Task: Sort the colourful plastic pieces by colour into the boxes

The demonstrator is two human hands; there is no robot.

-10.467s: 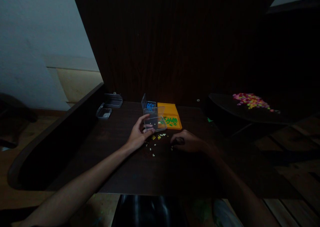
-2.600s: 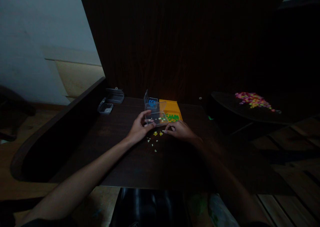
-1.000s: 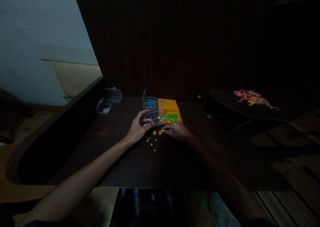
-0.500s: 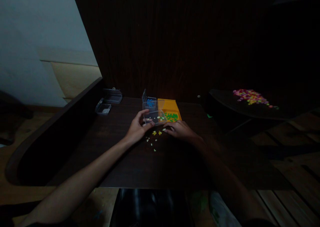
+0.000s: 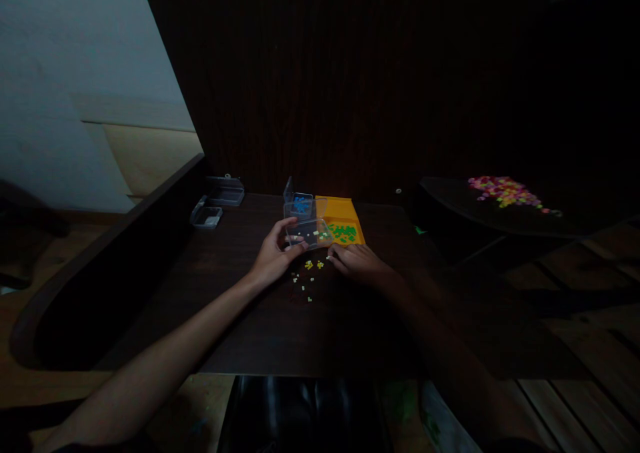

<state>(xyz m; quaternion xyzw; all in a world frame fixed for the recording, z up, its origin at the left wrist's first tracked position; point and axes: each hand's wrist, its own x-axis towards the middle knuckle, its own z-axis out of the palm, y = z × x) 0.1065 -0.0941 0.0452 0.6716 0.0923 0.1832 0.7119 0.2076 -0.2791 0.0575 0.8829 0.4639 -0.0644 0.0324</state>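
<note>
My left hand [image 5: 275,252] grips a clear plastic box [image 5: 309,234] by its left side, thumb in front and fingers behind. A few pale pieces lie inside the box, and its lid stands up at the back. My right hand [image 5: 354,261] is by the box's front right corner, thumb and forefinger pinched on a small pale piece [image 5: 329,258]. Yellow pieces [image 5: 314,265] and scattered pale pieces [image 5: 303,288] lie on the dark table between and below my hands. Behind my right hand is an orange box [image 5: 345,221] with green pieces [image 5: 343,233] in it.
A clear box with blue pieces [image 5: 301,204] stands behind the held box. Two open clear boxes [image 5: 207,217] sit at the back left, beside the table's raised side panel [image 5: 120,253]. A heap of colourful pieces [image 5: 509,193] lies on a dark surface at the right.
The held box has tilted and shifted very slightly. My right fingers have closed in around the small pale piece, now less visible between them. Loose pieces on the table stay put.
</note>
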